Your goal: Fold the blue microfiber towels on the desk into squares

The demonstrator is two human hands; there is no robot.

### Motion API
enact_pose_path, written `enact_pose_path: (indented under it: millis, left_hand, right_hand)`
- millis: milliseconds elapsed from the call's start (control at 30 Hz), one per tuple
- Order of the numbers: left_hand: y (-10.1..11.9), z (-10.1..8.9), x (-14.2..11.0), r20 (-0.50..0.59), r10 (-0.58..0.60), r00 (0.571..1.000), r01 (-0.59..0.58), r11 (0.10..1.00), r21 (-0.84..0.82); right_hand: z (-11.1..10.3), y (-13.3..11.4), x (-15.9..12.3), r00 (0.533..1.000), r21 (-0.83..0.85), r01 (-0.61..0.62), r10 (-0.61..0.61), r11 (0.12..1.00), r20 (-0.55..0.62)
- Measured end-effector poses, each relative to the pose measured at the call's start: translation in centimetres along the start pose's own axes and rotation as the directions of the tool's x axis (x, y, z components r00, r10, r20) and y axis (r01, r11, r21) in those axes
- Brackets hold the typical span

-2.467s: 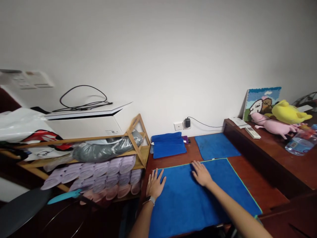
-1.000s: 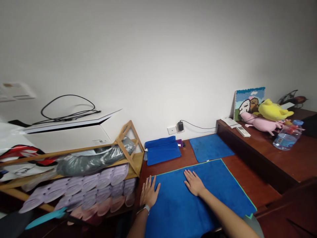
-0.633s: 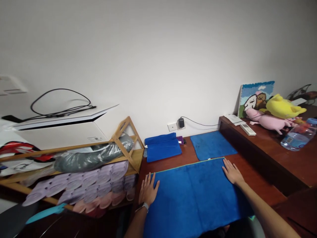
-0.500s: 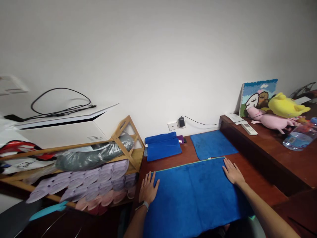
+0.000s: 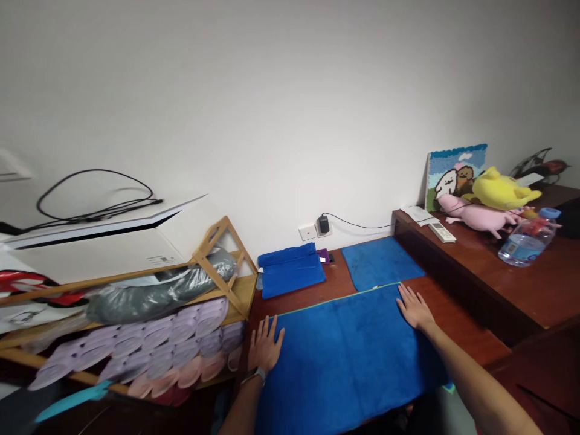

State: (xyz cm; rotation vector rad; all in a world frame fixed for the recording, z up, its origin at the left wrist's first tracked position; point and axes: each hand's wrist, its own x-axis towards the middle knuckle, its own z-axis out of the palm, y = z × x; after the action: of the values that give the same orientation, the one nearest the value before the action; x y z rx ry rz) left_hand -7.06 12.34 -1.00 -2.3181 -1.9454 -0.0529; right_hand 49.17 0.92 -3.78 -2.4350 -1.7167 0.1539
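Note:
A large blue towel (image 5: 344, 356) with a green-edged hem lies spread over the brown table, its near side hanging past the front edge. On its far left corner my left hand (image 5: 266, 345) rests flat with fingers spread. My right hand (image 5: 414, 307) lies flat on the far right corner, fingers stretched out. Neither hand grips anything. Beyond the towel lies a second blue cloth (image 5: 380, 261), flat on the table. To its left sits a folded blue towel (image 5: 292, 270) against the wall, beside a small purple item (image 5: 322, 256).
At left a wooden rack (image 5: 247, 296) holds several pale slippers (image 5: 172, 335), a plastic-wrapped grey bundle (image 5: 158, 296) and a white box (image 5: 113, 251). The raised ledge at right bears a water bottle (image 5: 525, 241), plush toys (image 5: 480, 217) and a remote (image 5: 441, 232). A black charger (image 5: 323, 223) is in the wall.
The view has turned slightly to the right, so everything sits further left. Both hands stay flat at the same corners of the towel.

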Motion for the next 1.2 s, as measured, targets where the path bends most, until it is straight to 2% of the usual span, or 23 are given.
enact_pose_path:
  millis: [167, 233, 300, 367, 433, 500, 567, 633, 700, 800, 900, 967, 1033, 1100, 1200]
  left_hand:
    - [-0.5, -0.8, 0.7, 0.043, 0.020, 0.999, -0.023, 0.998, 0.065]
    - [-0.2, -1.5, 0.8, -0.005, 0.065, 0.998, -0.064, 0.995, 0.075]
    - [1.5, -2.3, 0.2, -0.096, 0.105, 0.990, -0.101, 0.994, 0.049]
    - [5.3, -3.1, -1.3, -0.175, 0.149, 0.973, -0.155, 0.988, -0.021]
    - [10.8, -3.7, -3.8, -0.195, 0.239, 0.951, -0.265, 0.957, -0.118]
    - [17.1, -4.1, -6.5, -0.164, 0.413, 0.896, -0.441, 0.871, -0.216]
    - [23.0, -4.4, -8.7, -0.167, 0.542, 0.824, -0.566, 0.766, -0.304]
    - [27.7, -4.5, -9.7, -0.174, 0.599, 0.782, -0.616, 0.697, -0.368]
    - [30.8, -4.4, -9.5, -0.165, 0.607, 0.778, -0.614, 0.676, -0.408]
    - [32.8, -3.8, -7.9, -0.134, 0.585, 0.800, -0.578, 0.691, -0.434]
    - [32.2, -3.4, -6.5, -0.145, 0.563, 0.814, -0.564, 0.705, -0.430]
    - [30.0, -3.7, -6.2, -0.164, 0.521, 0.838, -0.538, 0.735, -0.412]
    - [26.3, -4.2, -6.3, -0.167, 0.447, 0.879, -0.475, 0.792, -0.382]
    - [21.4, -4.8, -6.8, -0.168, 0.373, 0.913, -0.408, 0.845, -0.344]
    - [13.4, -4.7, -8.0, -0.183, 0.303, 0.935, -0.346, 0.894, -0.285]
  right_hand:
    - [-0.8, -0.5, -0.3, 1.000, 0.011, -0.009, 0.009, 1.000, -0.001]
    - [-1.2, -0.6, -0.4, 1.000, 0.053, -0.010, 0.010, 0.999, -0.008]
    - [-1.6, -0.4, -0.3, 1.000, 0.141, -0.014, 0.014, 0.990, -0.003]
    - [-2.1, -0.1, 0.1, 1.000, 0.235, -0.028, 0.028, 0.972, 0.006]
    - [-2.5, 0.4, 0.7, 0.997, 0.321, -0.071, 0.073, 0.944, 0.005]
    - [-2.7, 0.9, 1.3, 0.991, 0.373, -0.125, 0.134, 0.919, 0.001]
    - [-2.8, 1.1, 1.6, 0.983, 0.398, -0.170, 0.184, 0.902, 0.002]
    - [-2.8, 1.1, 1.5, 0.980, 0.394, -0.180, 0.197, 0.901, -0.002]
    - [-2.6, 0.7, 1.1, 0.986, 0.387, -0.142, 0.165, 0.911, -0.028]
    - [-2.5, 0.2, 0.3, 0.992, 0.359, -0.064, 0.100, 0.931, -0.082]
    - [-2.9, 0.3, 0.4, 0.992, 0.344, -0.072, 0.102, 0.936, -0.071]
    - [-3.6, 0.6, 0.6, 0.993, 0.347, -0.096, 0.113, 0.933, -0.030]
    - [-4.4, 0.3, 0.2, 0.994, 0.348, -0.104, 0.111, 0.932, -0.002]
    - [-4.8, -1.2, -1.3, 0.998, 0.332, -0.033, 0.050, 0.943, -0.043]
    - [-4.1, -6.9, -5.8, 0.969, 0.294, 0.224, -0.179, 0.929, -0.173]
